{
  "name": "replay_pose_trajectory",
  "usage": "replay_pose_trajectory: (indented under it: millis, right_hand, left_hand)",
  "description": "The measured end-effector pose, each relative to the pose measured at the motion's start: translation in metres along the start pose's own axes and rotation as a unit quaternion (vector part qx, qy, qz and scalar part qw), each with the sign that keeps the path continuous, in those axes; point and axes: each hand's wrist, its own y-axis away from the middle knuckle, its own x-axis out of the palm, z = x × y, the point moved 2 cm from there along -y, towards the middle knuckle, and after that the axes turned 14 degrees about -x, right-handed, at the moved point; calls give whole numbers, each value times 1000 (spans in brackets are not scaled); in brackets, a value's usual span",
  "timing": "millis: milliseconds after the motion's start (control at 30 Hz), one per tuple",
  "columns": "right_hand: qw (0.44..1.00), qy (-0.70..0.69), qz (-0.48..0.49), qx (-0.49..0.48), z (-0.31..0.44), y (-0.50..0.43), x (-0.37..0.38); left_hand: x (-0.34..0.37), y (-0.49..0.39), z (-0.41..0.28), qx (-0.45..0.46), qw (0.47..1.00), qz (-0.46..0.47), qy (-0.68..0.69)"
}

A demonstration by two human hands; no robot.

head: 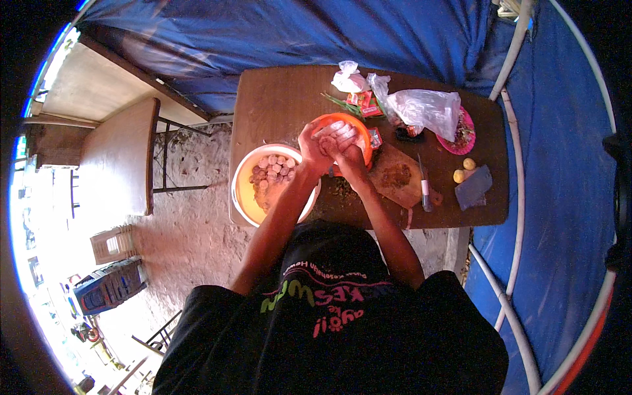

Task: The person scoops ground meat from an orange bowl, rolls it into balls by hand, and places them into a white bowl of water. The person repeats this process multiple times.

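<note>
My left hand [314, 147] and my right hand [349, 155] meet over an orange bowl [368, 132], palms close together. White powder coats the fingers. Whether a lump lies between the palms is hidden. Below my left forearm stands a large pale basin [236, 190] with many small round balls [272, 169] piled in its far part. To the right of the bowl lies a wooden chopping board [395, 190] with a dark stain of chopped bits. A knife [424, 187] with a pale handle rests across the board's right side.
Behind the bowl are a tied plastic bag [348, 79], red sachets [365, 102], green stalks [340, 102] and a large clear plastic bag [424, 108]. A pink plate [466, 140], two yellowish round pieces [464, 170] and a bluish packet [474, 187] sit on the right of the brown table [276, 103].
</note>
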Motion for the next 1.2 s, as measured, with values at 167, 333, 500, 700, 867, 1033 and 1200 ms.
replay_pose_trajectory:
  millis: [167, 333, 500, 700, 867, 1033, 1200]
  right_hand:
    - [998, -36, 44, -17, 8, 2, -2]
    - [965, -192, -100, 146, 1, 14, -15]
    - [980, -161, -96, 70, -35, 38, -73]
    - [867, 420, -268, -22, -83, 86, -213]
    - [693, 692, -190, 69, -87, 108, -267]
    - [677, 704, -145, 159, -87, 101, -273]
    - [759, 614, -209, 51, -76, 108, -262]
  left_hand:
    - [-3, 4, 0, 6, 999, 41, -14]
    - [-14, 8, -9, 13, 992, 119, 40]
    - [-45, 25, -21, -9, 996, 84, -19]
    - [-67, 37, -23, -22, 997, 45, 51]
    - [-72, 34, -19, -55, 997, 44, 38]
    - [-67, 27, -14, -97, 987, 65, 109]
    - [-66, 26, -12, -47, 999, 13, 21]
